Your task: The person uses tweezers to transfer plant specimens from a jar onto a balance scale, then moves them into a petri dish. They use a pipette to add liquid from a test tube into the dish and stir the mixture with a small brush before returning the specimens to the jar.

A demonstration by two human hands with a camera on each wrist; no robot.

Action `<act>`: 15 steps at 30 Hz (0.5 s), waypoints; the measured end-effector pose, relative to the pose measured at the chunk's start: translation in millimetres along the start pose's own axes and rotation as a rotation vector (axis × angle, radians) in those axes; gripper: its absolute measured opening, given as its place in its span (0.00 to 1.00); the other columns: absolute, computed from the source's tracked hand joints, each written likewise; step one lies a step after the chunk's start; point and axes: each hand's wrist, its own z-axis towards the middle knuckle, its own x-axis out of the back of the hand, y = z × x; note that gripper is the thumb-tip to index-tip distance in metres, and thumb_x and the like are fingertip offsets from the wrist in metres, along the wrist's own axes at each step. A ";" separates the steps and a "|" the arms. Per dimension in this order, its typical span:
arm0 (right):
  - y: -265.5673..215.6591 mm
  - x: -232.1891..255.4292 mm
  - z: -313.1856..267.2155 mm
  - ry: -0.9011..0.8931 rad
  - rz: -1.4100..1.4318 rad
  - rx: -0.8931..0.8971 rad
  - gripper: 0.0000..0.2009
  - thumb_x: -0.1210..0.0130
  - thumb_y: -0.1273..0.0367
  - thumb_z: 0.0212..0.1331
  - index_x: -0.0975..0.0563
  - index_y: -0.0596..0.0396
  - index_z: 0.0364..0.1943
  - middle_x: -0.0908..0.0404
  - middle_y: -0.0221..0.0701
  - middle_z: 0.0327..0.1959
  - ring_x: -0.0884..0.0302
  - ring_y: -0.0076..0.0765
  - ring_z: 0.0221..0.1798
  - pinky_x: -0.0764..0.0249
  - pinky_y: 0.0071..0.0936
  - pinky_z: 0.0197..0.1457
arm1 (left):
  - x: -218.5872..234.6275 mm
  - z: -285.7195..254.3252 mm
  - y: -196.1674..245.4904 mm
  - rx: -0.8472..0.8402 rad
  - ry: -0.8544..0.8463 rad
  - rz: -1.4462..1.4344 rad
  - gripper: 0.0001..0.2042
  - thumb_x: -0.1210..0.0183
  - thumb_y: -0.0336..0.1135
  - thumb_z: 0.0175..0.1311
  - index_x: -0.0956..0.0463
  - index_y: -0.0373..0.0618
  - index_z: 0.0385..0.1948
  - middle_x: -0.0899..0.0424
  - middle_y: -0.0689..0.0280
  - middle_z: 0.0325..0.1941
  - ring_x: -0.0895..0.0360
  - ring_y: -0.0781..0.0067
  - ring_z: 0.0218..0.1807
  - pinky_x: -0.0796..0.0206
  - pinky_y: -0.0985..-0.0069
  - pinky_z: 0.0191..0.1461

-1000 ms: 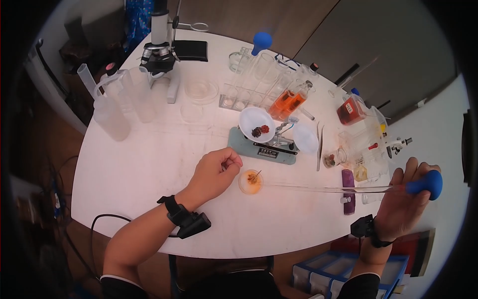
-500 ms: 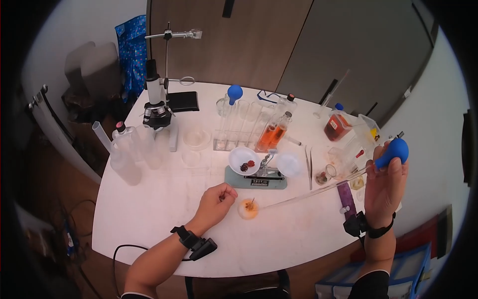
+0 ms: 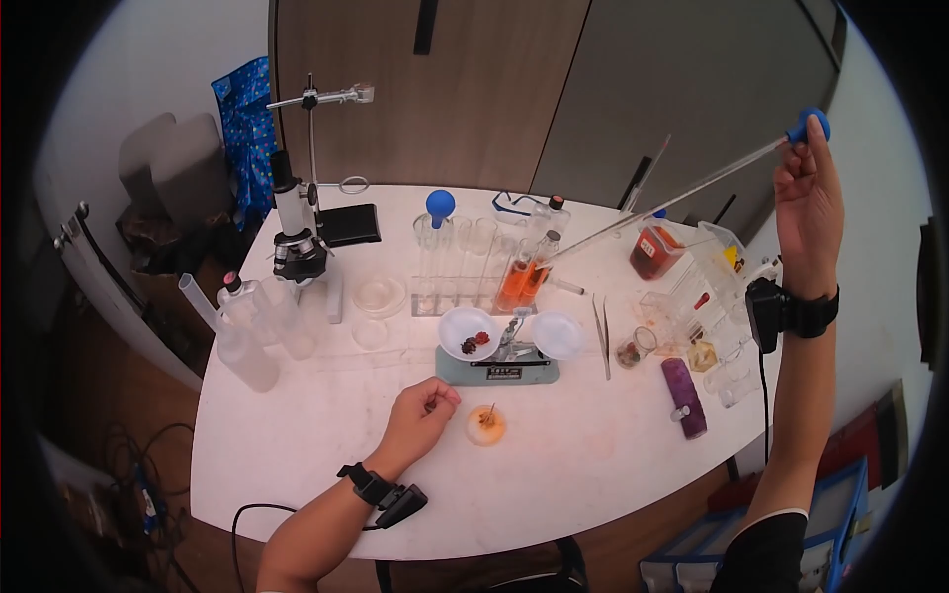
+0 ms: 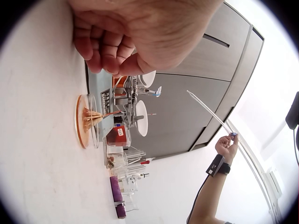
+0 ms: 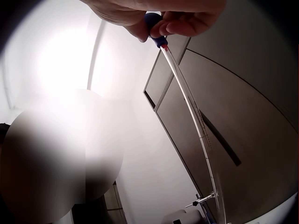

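High at the right, my right hand [image 3: 811,222] grips the blue rubber bulb [image 3: 809,125] of a long glass pipette. Its tube [image 3: 672,203] slants down leftward, its lower end overlapping the tubes of orange liquid [image 3: 519,285] in the head view. From the left wrist, the pipette [image 4: 205,106] hangs well above the table. My left hand [image 3: 415,420] rests by the table top, fingers loosely curled, holding nothing. Just right of it is a shallow glass dish [image 3: 473,436] with orange liquid and a brownish clump with a thin stick. Behind stands a green balance [image 3: 450,370].
Dark and red bits lie in the balance's left pan [image 3: 455,326]. Beyond it are a test tube rack [image 3: 435,305] with another blue-bulbed pipette, a microscope [image 3: 297,232] and plastic bottles [image 3: 242,346]. Tweezers [image 3: 603,341], a purple block [image 3: 682,395] and glassware are at right.
My right hand has risen, lifting the pipette so its lower end moves from near the dish to over the orange tubes. The left hand stays beside the dish. The head view has tilted up.
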 end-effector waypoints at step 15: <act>56.3 -58.2 63.2 -0.031 -0.244 0.065 0.16 0.30 0.56 0.53 0.20 0.50 0.37 0.23 0.18 0.29 0.30 0.11 0.33 0.34 0.12 0.35 | 0.0 0.5 -3.7 -0.017 0.013 -0.009 0.04 0.46 0.26 0.63 0.22 0.39 0.33 0.21 0.73 0.28 0.30 0.87 0.30 0.37 0.85 0.36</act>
